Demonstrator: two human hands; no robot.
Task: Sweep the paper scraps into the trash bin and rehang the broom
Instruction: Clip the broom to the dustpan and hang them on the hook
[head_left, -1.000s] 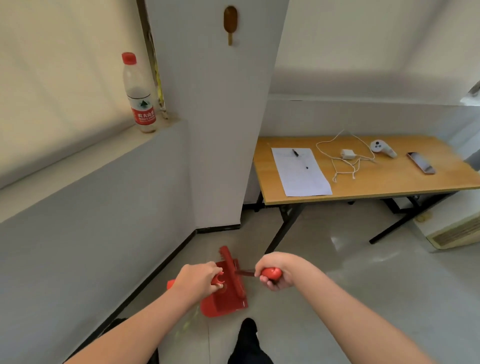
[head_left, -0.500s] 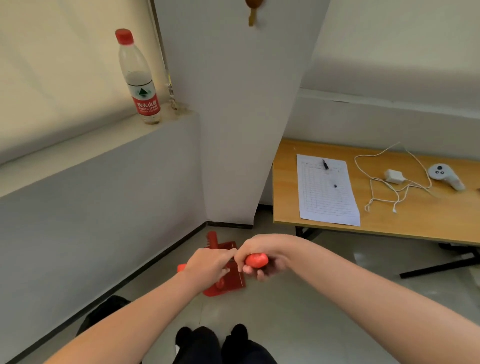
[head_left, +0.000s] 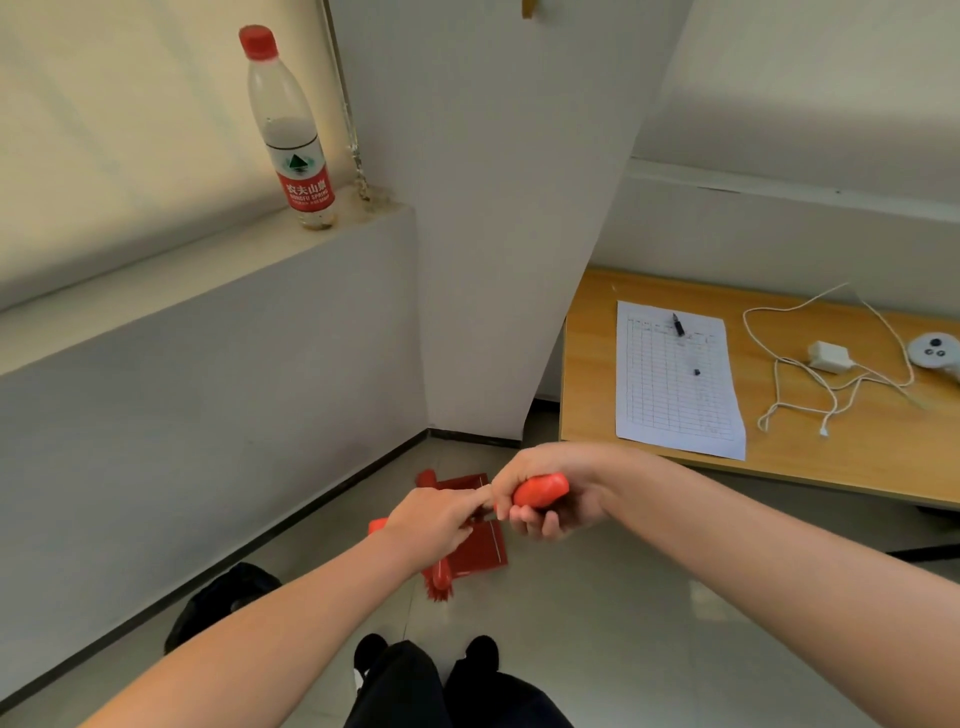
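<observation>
Beneath the fingers (head_left: 524, 522), a glossy red plastic broom handle (head_left: 540, 489); smooth red plastic dustpan (head_left: 480, 551); polished floor (head_left: 649, 613); matt wood table (head_left: 587, 364).

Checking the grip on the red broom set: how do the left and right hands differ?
The right hand curls palm-up around a red handle end; the left hand is knuckles-up, fingers pinching toward it. The right hand's grip shows the handle; the left hand hides what it holds. Both meet above the dustpan.

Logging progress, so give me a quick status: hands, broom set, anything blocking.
Left hand and right hand gripping red broom and dustpan. Hook overhead, bare. Nothing blocking.
</observation>
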